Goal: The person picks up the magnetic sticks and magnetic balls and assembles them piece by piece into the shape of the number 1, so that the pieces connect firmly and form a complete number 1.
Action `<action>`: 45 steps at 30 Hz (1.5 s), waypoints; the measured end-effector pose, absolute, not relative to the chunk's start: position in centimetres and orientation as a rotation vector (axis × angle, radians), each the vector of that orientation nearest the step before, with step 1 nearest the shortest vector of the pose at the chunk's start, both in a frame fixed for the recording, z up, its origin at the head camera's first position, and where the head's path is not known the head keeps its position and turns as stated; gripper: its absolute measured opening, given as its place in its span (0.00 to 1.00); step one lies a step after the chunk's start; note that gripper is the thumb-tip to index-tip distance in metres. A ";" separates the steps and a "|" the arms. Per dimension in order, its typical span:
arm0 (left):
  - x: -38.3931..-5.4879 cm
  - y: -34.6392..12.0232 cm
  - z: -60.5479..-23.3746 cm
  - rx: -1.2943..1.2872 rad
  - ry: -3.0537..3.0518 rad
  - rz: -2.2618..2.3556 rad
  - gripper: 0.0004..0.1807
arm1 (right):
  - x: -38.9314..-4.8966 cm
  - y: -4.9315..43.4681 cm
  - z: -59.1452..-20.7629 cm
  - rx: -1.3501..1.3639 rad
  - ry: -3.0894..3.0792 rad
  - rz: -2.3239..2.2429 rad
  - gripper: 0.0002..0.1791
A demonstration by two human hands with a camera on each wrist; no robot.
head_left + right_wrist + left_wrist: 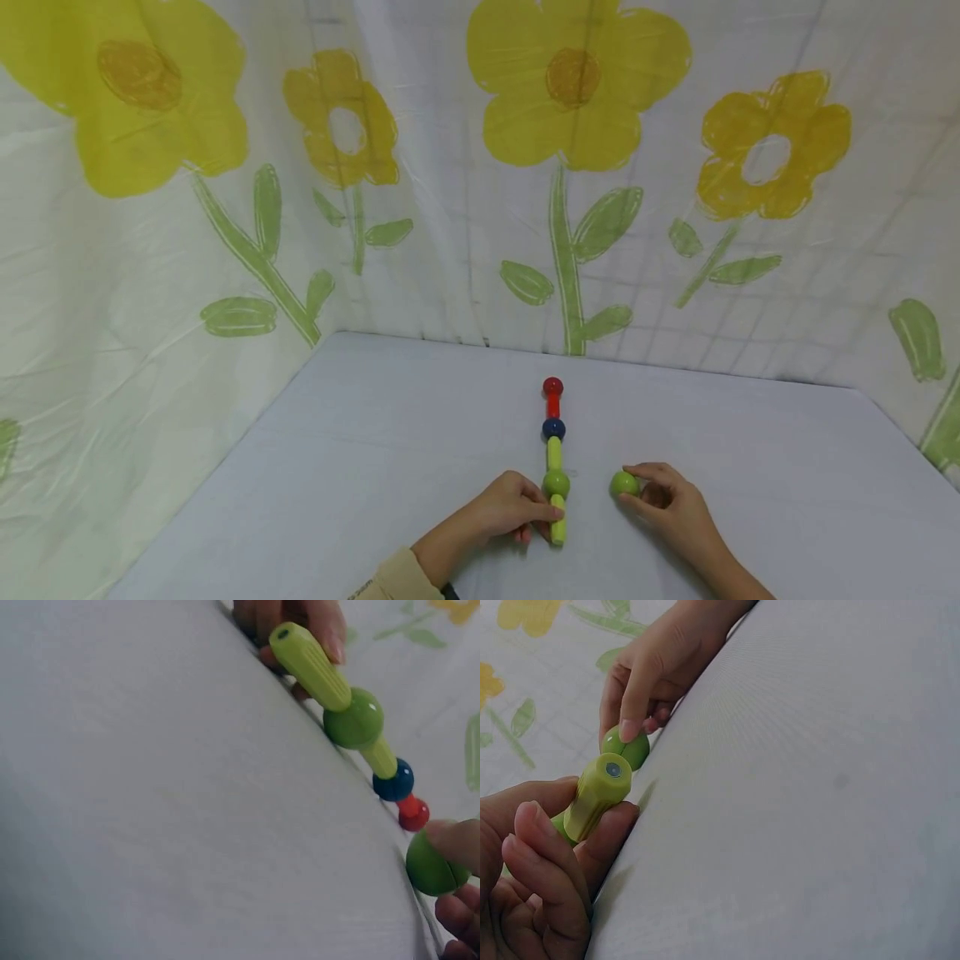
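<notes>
A straight chain of toy rods and balls lies on the table. From its far end come a red ball (552, 386), a red rod (553, 406), a blue ball (553, 428), a yellow-green rod (554, 453), a green ball (557, 483) and a second yellow-green rod (558, 532) at the near end. My left hand (512, 510) pinches that near rod between thumb and fingers. In the left wrist view, the rod's free end (613, 769) shows a round grey spot. To the right of the chain and apart from it, my right hand (678, 510) pinches a loose green ball (623, 483).
The table (420, 417) has a pale, plain cover. Behind it and along the left hangs a white cloth (435, 208) printed with yellow flowers and green stems. The table's far edge meets this cloth beyond the red ball.
</notes>
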State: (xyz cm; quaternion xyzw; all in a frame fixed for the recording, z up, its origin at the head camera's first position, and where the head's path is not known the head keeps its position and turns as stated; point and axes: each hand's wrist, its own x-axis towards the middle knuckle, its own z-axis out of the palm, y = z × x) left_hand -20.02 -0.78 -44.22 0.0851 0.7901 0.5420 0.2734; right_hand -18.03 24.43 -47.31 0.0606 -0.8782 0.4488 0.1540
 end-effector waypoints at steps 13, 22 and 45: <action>-20.0 -0.9 -44.3 0.272 2.123 1.465 0.10 | -15.9 22.5 -46.4 -0.016 -2.695 1.384 0.22; -20.0 -0.9 -44.0 0.262 2.125 1.447 0.10 | -14.4 21.7 -46.6 0.078 -2.767 1.452 0.22; -20.1 -0.9 -44.2 0.260 2.141 1.417 0.10 | -12.4 20.4 -46.7 0.656 -2.605 1.418 0.15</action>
